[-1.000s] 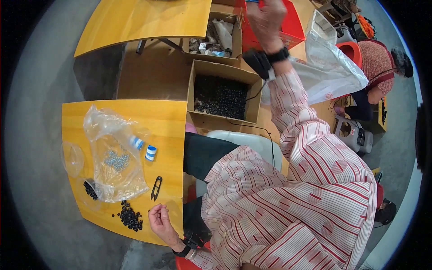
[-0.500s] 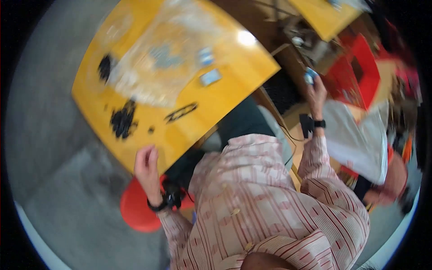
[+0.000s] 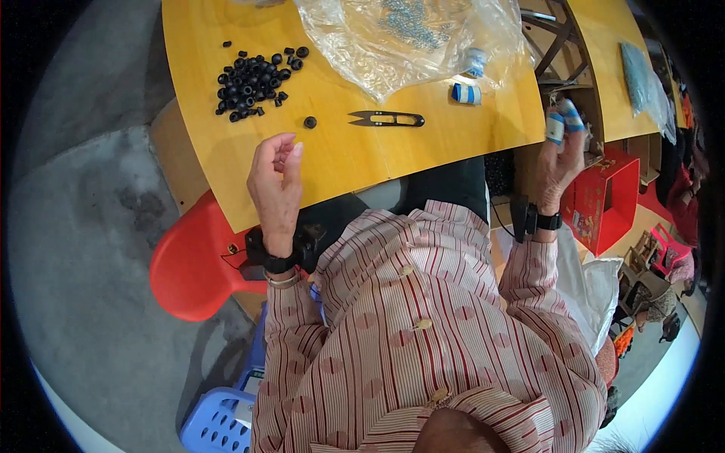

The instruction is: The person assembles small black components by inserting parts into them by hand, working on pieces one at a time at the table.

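My left hand (image 3: 276,185) hovers at the near edge of the yellow table, fingers loosely curled and open, with nothing visible in it. Just beyond it are a single black bead-like piece (image 3: 310,121) and a heap of similar black pieces (image 3: 253,84). Black thread snips (image 3: 387,119) lie to their right. Off the table's right end, my right hand (image 3: 560,170) is raised with its fingers stretched up. Blue-and-white bands (image 3: 555,127) cover the ends of two digits, seemingly worn. Two similar bands lie on the table, one nearer (image 3: 467,93) and one farther (image 3: 475,63).
A clear plastic sheet (image 3: 351,53) holds small silvery pieces (image 3: 414,23). A red box (image 3: 602,198) stands beyond my right wrist, near shelving. Another yellow table (image 3: 608,68) bears a bagged bundle. A red stool (image 3: 192,260) and blue plastic basket (image 3: 219,419) are at left.
My view has turned, and the table now sits higher and more level in it. My right hand remains off the table's right end; two banded digits now show clearly. My left hand stays near the table edge.
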A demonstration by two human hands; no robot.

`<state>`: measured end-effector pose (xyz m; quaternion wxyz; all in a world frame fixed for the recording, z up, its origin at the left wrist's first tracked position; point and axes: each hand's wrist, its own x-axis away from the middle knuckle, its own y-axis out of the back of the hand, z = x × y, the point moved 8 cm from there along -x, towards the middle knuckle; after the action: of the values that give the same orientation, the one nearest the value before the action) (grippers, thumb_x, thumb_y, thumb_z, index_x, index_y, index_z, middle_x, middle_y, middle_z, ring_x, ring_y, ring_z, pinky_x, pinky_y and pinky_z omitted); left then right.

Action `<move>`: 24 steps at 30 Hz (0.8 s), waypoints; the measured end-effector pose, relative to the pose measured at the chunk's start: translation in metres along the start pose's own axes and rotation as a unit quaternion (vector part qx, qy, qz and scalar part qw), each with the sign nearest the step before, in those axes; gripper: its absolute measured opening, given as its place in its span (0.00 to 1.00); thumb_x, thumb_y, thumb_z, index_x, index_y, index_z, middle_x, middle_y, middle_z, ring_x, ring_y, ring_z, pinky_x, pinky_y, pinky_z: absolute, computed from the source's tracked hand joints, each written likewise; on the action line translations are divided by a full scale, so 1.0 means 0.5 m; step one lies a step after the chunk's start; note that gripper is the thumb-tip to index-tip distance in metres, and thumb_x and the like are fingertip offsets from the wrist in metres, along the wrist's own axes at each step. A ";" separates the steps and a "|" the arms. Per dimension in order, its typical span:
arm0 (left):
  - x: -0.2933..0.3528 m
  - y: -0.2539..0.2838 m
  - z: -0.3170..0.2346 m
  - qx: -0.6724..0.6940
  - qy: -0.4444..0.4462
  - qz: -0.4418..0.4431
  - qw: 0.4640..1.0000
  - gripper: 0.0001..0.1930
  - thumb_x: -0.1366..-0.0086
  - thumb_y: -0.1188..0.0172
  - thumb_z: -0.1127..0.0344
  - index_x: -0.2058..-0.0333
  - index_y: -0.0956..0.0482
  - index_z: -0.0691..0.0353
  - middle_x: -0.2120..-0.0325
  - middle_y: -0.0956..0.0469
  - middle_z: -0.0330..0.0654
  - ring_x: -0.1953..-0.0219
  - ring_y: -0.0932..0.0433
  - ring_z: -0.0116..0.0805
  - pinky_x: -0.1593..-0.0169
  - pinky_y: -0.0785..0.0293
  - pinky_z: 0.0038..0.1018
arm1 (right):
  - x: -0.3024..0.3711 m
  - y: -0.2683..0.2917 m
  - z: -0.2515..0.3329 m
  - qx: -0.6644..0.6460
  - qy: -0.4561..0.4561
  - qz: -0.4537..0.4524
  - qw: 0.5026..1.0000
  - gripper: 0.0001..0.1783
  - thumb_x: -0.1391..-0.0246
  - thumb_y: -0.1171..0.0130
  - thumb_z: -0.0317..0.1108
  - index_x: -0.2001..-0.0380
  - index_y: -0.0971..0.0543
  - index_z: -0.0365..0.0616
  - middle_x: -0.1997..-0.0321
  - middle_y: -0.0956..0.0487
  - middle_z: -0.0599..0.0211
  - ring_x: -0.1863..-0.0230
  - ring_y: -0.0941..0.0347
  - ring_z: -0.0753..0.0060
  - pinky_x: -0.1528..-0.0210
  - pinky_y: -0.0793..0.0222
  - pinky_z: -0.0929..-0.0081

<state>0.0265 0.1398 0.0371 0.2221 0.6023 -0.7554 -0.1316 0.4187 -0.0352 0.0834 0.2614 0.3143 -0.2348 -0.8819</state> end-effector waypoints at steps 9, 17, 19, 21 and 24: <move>-0.026 -0.044 -0.066 -0.163 -0.154 0.019 0.974 0.15 0.41 0.41 0.71 0.54 0.27 0.64 0.64 0.29 0.49 0.59 0.29 0.45 0.59 0.29 0.33 | -0.024 -0.157 0.167 0.051 0.190 0.170 0.966 0.10 0.57 0.39 0.25 0.69 0.26 0.38 0.73 0.28 0.58 0.69 0.33 0.55 0.66 0.37 0.65; -0.032 -0.068 -0.049 -0.200 -0.176 0.042 0.963 0.16 0.41 0.41 0.72 0.54 0.26 0.64 0.63 0.31 0.50 0.57 0.30 0.46 0.56 0.31 0.36 | -0.081 -0.215 0.180 0.095 0.230 0.179 0.952 0.19 0.57 0.41 0.24 0.57 0.26 0.41 0.68 0.26 0.61 0.64 0.31 0.57 0.61 0.36 0.67; -0.032 -0.071 -0.045 -0.198 -0.171 0.043 0.964 0.16 0.41 0.41 0.72 0.54 0.26 0.64 0.63 0.31 0.50 0.57 0.30 0.46 0.56 0.31 0.36 | -0.093 -0.231 0.173 0.120 0.254 0.194 0.940 0.23 0.60 0.43 0.22 0.56 0.28 0.43 0.63 0.26 0.61 0.60 0.31 0.56 0.60 0.35 0.64; -0.034 -0.072 -0.041 -0.207 -0.171 0.043 0.962 0.15 0.42 0.41 0.73 0.54 0.26 0.64 0.62 0.32 0.51 0.57 0.30 0.47 0.56 0.31 0.35 | -0.097 -0.249 0.174 0.102 0.232 0.213 0.944 0.22 0.58 0.44 0.21 0.54 0.27 0.43 0.63 0.26 0.61 0.60 0.30 0.56 0.57 0.34 0.64; -0.033 -0.075 -0.038 -0.195 -0.162 0.045 0.966 0.16 0.42 0.41 0.73 0.54 0.26 0.64 0.62 0.32 0.51 0.57 0.30 0.47 0.56 0.30 0.35 | -0.090 -0.300 0.188 0.087 0.222 0.267 0.934 0.22 0.57 0.46 0.20 0.54 0.27 0.42 0.63 0.25 0.60 0.60 0.30 0.55 0.56 0.33 0.64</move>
<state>0.0709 0.1483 0.0331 0.2158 0.4836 -0.7671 -0.3621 0.3380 0.1285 0.0812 0.5041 0.4492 -0.3217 -0.6638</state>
